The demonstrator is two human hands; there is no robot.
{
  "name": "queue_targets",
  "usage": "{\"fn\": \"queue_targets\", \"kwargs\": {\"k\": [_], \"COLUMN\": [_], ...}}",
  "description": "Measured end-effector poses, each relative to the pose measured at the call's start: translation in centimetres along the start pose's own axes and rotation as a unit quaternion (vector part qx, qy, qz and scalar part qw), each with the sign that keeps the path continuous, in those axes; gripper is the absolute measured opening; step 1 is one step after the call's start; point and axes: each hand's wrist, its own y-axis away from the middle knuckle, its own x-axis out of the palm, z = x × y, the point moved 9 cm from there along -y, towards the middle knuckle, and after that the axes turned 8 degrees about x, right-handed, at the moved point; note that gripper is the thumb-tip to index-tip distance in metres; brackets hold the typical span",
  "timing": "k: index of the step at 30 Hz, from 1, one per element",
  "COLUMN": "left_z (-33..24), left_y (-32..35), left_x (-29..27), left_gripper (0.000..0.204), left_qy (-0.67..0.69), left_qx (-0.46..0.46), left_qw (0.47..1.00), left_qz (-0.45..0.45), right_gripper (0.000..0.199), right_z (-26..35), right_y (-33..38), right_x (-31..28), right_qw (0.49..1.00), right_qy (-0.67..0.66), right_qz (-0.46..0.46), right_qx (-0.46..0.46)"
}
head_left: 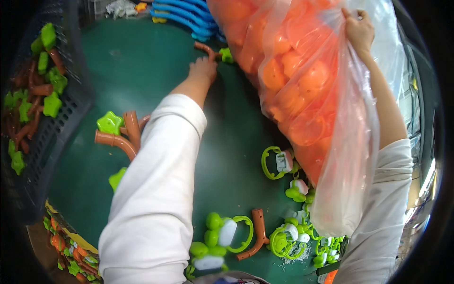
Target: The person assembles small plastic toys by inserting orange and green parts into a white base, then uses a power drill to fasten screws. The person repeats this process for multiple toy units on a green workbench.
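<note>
My left hand (203, 71) reaches to the far middle of the green table, its fingers curled at a brown plastic branch piece (206, 48). A green star-shaped piece (227, 55) is at the branch's right end. On the right, my right hand (359, 32) is closed on the gathered plastic of a large clear bag (352, 156). Rounded orange plastic pieces (309, 78) fill the bag, which leans across the table's right side. Below my left forearm, partly covered by the sleeve, lie more brown branch pieces (132, 130) and a green star (109, 123).
A dark crate (78, 102) of brown and green pieces stands at the left. Blue plastic parts (182, 16) are stacked at the back. Green and white ring-shaped parts (221, 235) and a brown forked piece (257, 234) lie near the front edge. Mixed coloured pieces (75, 255) sit lower left.
</note>
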Motion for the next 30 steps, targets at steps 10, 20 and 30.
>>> {"fn": "queue_targets", "kwargs": {"k": [10,20,30], "left_z": [-4.4,-4.7,-1.5], "left_y": [17.9,37.8,42.5], "left_x": [-1.0,-14.3,-26.5], "left_gripper": [0.035,0.045,0.037], "left_qy": [-0.179,0.07,0.461], "left_qx": [0.298,0.171,0.028], "left_qw": [0.809,0.975,0.854], "left_qz": [0.474,0.125,-0.241], "right_gripper": [0.036,0.064,0.06], "right_z": [2.3,19.0,19.3], "right_y": [3.5,21.0,28.6], "right_x": [0.9,3.0,-23.2], "right_qw": [0.991,0.912,0.914], "right_qy": [-0.117,-0.234,-0.299], "right_qz": [-0.019,0.256,0.189], "right_qx": [0.056,-0.221,-0.198]}}
